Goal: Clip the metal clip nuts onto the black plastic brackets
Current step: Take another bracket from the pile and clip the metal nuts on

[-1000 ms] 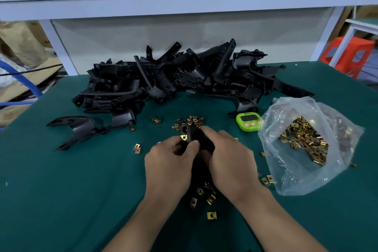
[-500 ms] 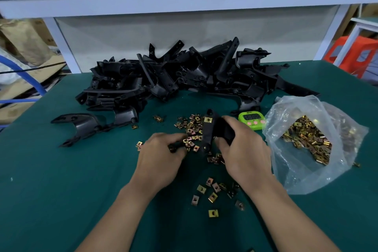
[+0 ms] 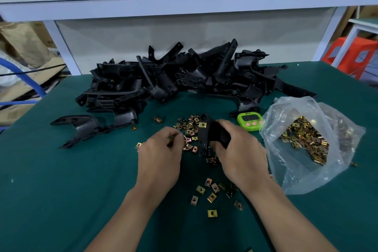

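1. Clip nuts of gold-coloured metal lie loose on the green surface, nearest the viewer.
2. Left hand, fingers curled at the edge of a denser scatter of nuts. Whether it pinches one cannot be told.
3. Right hand, clamped round a black plastic bracket amid that scatter. One fitted nut sits near the bracket's far end, and the lower holes look bare.
4. Green digital timer and clear plastic bag of spare nuts, to the right.
5. Lone black bracket at left, and a heap of black plastic brackets along the far edge. No nuts show on these, so most of the task appears to lie ahead.
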The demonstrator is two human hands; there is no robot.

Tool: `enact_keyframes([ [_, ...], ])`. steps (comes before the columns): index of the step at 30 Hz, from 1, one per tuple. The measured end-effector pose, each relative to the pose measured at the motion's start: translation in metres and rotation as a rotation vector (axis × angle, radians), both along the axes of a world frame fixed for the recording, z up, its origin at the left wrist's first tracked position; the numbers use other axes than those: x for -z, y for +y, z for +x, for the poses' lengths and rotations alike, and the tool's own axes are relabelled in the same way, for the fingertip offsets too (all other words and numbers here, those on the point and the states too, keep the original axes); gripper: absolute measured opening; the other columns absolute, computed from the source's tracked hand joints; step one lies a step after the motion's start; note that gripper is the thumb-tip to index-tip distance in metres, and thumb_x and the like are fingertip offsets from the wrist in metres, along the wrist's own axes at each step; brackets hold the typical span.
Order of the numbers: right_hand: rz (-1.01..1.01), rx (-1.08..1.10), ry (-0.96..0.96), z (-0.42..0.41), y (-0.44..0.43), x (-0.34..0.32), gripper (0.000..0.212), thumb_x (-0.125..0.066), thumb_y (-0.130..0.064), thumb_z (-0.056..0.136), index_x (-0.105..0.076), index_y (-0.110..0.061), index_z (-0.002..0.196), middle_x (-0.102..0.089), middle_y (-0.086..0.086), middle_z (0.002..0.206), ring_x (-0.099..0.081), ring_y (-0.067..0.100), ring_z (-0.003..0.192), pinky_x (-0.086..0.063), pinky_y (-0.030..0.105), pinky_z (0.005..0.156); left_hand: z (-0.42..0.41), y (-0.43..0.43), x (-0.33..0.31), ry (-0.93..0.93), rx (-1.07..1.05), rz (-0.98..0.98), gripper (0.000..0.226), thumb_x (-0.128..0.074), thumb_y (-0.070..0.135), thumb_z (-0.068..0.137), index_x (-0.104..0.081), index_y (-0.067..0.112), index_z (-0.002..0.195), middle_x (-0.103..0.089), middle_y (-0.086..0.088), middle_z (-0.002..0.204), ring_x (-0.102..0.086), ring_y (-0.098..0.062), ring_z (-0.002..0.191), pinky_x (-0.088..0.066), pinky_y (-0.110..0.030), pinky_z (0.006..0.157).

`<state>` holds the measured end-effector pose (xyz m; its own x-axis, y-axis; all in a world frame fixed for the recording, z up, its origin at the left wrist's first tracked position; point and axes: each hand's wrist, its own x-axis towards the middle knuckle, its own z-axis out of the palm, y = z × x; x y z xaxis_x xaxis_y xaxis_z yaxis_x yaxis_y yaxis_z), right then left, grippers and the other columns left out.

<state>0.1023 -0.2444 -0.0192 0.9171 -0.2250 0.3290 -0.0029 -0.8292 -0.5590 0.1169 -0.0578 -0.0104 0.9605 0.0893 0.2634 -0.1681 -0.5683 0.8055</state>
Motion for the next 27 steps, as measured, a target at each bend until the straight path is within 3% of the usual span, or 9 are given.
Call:
enact_keyframes([
  [3, -0.002, -0.025, -0.009, 0.0001, 0.0006, 0.0005, 0.051, -0.069, -0.037, 0.090, -0.049, -0.045, 0.135, -0.063, -0.018, 0.106, -0.064, 0.013, 0.089, -0.047, 0.032, 0.069, -0.0026, 0.0003, -0.0034, 0.109, 0.064, -0.129, 0.016, -0.071, 0.030, 0.092, -0.078, 0.036, 0.078, -0.073, 0.022, 0.069, -0.066, 0.001, 0.058, -0.044, -0.012, 0.046],
  [7, 0.014, -0.038, -0.013, 0.0008, -0.0010, 0.0020, 0.049, -0.070, -0.038, 0.089, -0.050, -0.046, 0.133, -0.064, -0.020, 0.103, -0.063, 0.011, 0.087, -0.045, 0.031, 0.068, -0.0003, 0.0011, -0.0063, 0.158, 0.131, -0.430, 0.021, -0.077, 0.019, 0.087, -0.082, 0.040, 0.082, -0.078, 0.001, 0.074, -0.073, -0.019, 0.066, -0.058, -0.033, 0.065],
  [9, 0.023, -0.044, -0.014, 0.0015, -0.0013, 0.0027, 0.048, -0.069, -0.039, 0.088, -0.050, -0.047, 0.132, -0.064, -0.020, 0.101, -0.063, 0.010, 0.085, -0.048, 0.031, 0.066, 0.0016, 0.0045, -0.0070, 0.161, 0.206, -0.559, 0.018, -0.083, 0.015, 0.083, -0.084, 0.032, 0.087, -0.079, -0.007, 0.078, -0.071, -0.018, 0.068, -0.058, -0.028, 0.069],
  [12, 0.022, -0.047, -0.024, 0.0023, -0.0010, 0.0033, 0.048, -0.069, -0.039, 0.087, -0.050, -0.048, 0.130, -0.064, -0.022, 0.098, -0.062, 0.008, 0.082, -0.046, 0.029, 0.063, 0.0033, 0.0071, -0.0061, 0.182, 0.247, -0.591, 0.020, -0.086, 0.013, 0.080, -0.084, 0.030, 0.091, -0.079, -0.008, 0.082, -0.071, -0.017, 0.071, -0.058, -0.022, 0.070],
  [16, 0.051, -0.051, -0.020, 0.0028, -0.0033, 0.0030, 0.049, -0.069, -0.039, 0.087, -0.050, -0.047, 0.131, -0.065, -0.022, 0.100, -0.063, 0.007, 0.084, -0.053, 0.031, 0.067, 0.0045, 0.0033, -0.0041, 0.216, 0.198, -0.594, 0.025, -0.077, 0.011, 0.089, -0.083, 0.034, 0.094, -0.080, -0.005, 0.086, -0.073, -0.014, 0.076, -0.062, -0.025, 0.075],
  [21, 0.093, -0.067, -0.020, 0.0032, -0.0033, 0.0013, 0.048, -0.069, -0.040, 0.088, -0.051, -0.048, 0.131, -0.066, -0.022, 0.102, -0.064, 0.004, 0.086, -0.057, 0.034, 0.073, 0.0015, -0.0001, -0.0084, 0.282, 0.281, -0.670, 0.028, -0.059, 0.010, 0.102, -0.083, 0.020, 0.090, -0.076, -0.010, 0.080, -0.071, -0.019, 0.070, -0.057, -0.023, 0.064],
  [27, 0.127, -0.102, -0.042, 0.0017, -0.0035, -0.0014, 0.049, -0.070, -0.037, 0.087, -0.052, -0.048, 0.131, -0.067, -0.024, 0.107, -0.064, 0.002, 0.091, -0.058, 0.036, 0.077, 0.0003, 0.0020, -0.0097, 0.358, 0.419, -0.637, 0.029, -0.057, 0.005, 0.102, -0.083, 0.017, 0.098, -0.076, -0.010, 0.084, -0.070, -0.017, 0.073, -0.057, -0.023, 0.067],
])
